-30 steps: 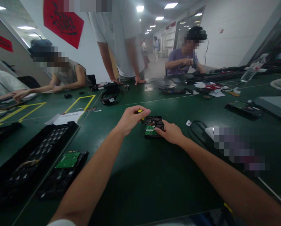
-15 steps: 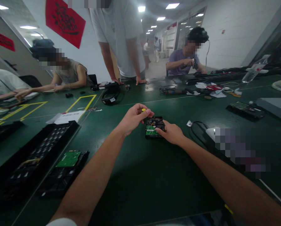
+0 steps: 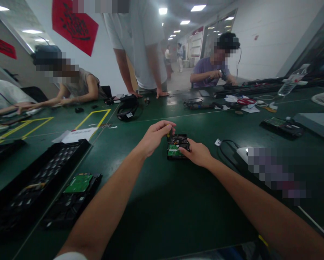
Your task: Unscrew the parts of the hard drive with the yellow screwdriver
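Bare green table mat (image 3: 162, 202) lies open in front of the small black hard drive with green circuit board (image 3: 177, 147). Left: long black plastic tray (image 3: 39, 180). Right: coiled black cable (image 3: 228, 151), near. Behind: black headset (image 3: 127, 108), well apart.

An electronics workshop: long green bench (image 3: 156, 202), circuit boards (image 3: 78, 183), component trays (image 3: 39, 180), seated workers (image 3: 77, 86)
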### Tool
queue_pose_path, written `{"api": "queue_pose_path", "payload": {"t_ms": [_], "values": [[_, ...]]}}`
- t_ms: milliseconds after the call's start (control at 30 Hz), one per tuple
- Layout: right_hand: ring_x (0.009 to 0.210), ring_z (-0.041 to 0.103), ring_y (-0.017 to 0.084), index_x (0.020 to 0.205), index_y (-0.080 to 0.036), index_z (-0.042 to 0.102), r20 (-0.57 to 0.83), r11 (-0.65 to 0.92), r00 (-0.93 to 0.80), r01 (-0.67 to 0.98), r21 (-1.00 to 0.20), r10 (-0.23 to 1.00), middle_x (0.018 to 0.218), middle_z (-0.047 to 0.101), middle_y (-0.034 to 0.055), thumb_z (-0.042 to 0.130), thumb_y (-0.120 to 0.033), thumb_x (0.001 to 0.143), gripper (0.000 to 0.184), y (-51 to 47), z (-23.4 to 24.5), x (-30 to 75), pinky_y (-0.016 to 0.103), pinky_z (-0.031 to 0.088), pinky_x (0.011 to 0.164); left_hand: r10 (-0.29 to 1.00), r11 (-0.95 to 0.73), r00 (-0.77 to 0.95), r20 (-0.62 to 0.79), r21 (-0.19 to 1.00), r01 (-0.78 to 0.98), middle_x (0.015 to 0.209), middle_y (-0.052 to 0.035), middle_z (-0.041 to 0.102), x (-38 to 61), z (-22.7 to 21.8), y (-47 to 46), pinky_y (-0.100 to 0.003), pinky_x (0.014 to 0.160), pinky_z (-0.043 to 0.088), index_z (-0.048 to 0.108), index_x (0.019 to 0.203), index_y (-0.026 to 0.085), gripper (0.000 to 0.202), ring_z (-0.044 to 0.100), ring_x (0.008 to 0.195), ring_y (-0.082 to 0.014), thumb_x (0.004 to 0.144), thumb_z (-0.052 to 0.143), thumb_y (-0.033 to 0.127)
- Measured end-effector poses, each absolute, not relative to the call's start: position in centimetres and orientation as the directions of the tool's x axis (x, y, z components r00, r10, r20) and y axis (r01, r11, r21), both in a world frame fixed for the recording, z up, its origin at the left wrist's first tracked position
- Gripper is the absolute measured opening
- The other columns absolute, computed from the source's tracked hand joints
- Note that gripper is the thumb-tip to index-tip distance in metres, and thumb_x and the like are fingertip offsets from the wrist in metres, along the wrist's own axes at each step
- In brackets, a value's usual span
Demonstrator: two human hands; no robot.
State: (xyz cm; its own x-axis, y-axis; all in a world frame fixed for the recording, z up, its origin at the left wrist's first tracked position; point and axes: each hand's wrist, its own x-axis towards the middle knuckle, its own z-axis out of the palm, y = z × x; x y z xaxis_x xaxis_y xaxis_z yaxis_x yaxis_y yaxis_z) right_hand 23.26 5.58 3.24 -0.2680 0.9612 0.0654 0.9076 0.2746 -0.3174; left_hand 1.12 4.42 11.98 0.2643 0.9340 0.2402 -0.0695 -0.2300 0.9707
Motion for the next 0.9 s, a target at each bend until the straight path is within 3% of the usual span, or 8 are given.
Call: {"api": "queue_pose_path", "payload": {"t_ms": [100,200,433,633,900], "values": [[0.095,0.071,0.033,0.14,-0.024,0.052,0.067,0.277,-0.27,0.908,-0.315,0.961,0.115,0.073,0.0129,0.043,-0.07,0.098,0.064,5.6,3.3,23.3,0.036,0.048,0.072,0.947,-0.138,0.245,0.208,0.952,-0.275,0.086,-0.0047,0.066,2.1,11.4,4.6,-0.032,0.081,0.049,0.07,0.098,0.017,0.019,0.062,0.08,-0.0165,0.091,0.057,0.028],[0.096,0.071,0.033,0.14,-0.023,0.051,0.061,0.282,-0.278,0.905,-0.317,0.959,0.116,0.073,0.0131,0.042,-0.07,0.098,0.063,5.5,3.3,23.3,0.036,0.048,0.072,0.958,-0.161,0.174,0.23,0.927,-0.339,0.076,-0.0023,0.058,2.8,10.7,4.8,-0.029,0.072,0.048,0.066,0.086,0.017,0.02,0.057,0.07,-0.0141,0.093,0.054,0.032],[0.098,0.071,0.033,0.14,-0.023,0.051,0.057,0.258,-0.252,0.92,-0.295,0.966,0.114,0.074,0.0126,0.043,-0.07,0.098,0.063,5.4,3.4,23.1,0.037,0.049,0.075,0.949,-0.251,0.133,0.285,0.941,-0.228,0.071,0.0022,0.054,3.3,9.9,4.7,-0.027,0.068,0.044,0.055,0.086,0.021,0.035,0.049,0.064,-0.0107,0.092,0.065,0.054],[0.099,0.071,0.033,0.145,-0.024,0.049,0.043,0.263,-0.263,0.913,-0.311,0.964,0.117,0.073,0.013,0.043,-0.069,0.099,0.065,5.3,3.7,23.1,0.037,0.049,0.078,0.955,-0.24,0.114,0.274,0.939,-0.244,0.078,0.0014,0.059,3.3,10.1,4.6,-0.027,0.071,0.045,0.052,0.086,0.02,0.034,0.052,0.066,-0.0099,0.092,0.065,0.051],[0.094,0.071,0.032,0.139,-0.024,0.053,0.066,0.268,-0.261,0.908,-0.321,0.963,0.114,0.074,0.0125,0.042,-0.071,0.098,0.063,5.4,3.4,23.2,0.036,0.049,0.074,0.954,-0.267,0.105,0.28,0.957,-0.116,0.083,-0.0001,0.059,2.4,10.8,4.6,-0.024,0.073,0.043,0.063,0.082,0.018,0.028,0.054,0.077,-0.0115,0.088,0.071,0.045]]}}
